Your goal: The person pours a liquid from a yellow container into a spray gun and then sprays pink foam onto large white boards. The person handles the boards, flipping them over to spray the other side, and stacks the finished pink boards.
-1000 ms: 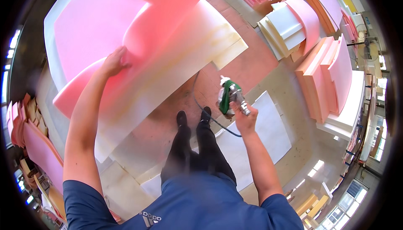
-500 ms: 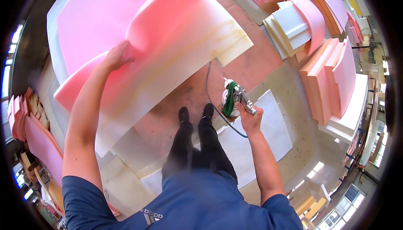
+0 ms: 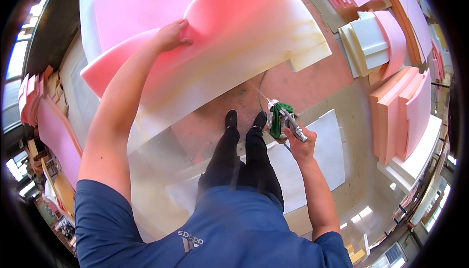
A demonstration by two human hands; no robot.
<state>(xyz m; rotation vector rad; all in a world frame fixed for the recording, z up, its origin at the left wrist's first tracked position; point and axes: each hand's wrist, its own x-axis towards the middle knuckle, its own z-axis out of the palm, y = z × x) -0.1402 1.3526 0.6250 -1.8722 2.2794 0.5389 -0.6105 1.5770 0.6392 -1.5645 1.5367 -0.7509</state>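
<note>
— What has each hand got?

— The left hand (image 3: 172, 34) is closed on the lifted edge of a large pink foam sheet (image 3: 146, 28), thumb under and fingers over, folding that edge up and back. Beneath it lies a thick cream-white foam slab (image 3: 254, 48), and part of its top face is bared where the pink one is peeled away. The right hand (image 3: 299, 143) is wrapped tight round the grip of a green-and-silver spray gun (image 3: 281, 117) with a thin hose (image 3: 260, 89) running off from it toward the slab's near edge.

— Where is the gun relative to the foam?

— Held low at the person's right side, just beside the black shoes (image 3: 244, 119), well apart from the bared face and not aimed at it. It hangs over the reddish floor (image 3: 312, 84), near a white flat panel (image 3: 317, 150) lying there.

— How far along does the work look?

— Judging by the pose, the layers are parted and ready, but I can't tell whether the cream face has been coated; faint yellowish streaks along its edge may be adhesive or just the foam's colour. The pink sheet isn't laid flat, so pressing the two together looks undone.

— Anything else around?

— Stacks of pink and cream foam blocks (image 3: 400, 106) stand along the floor's right edge, with more pink pieces (image 3: 44, 116) along the left.
</note>
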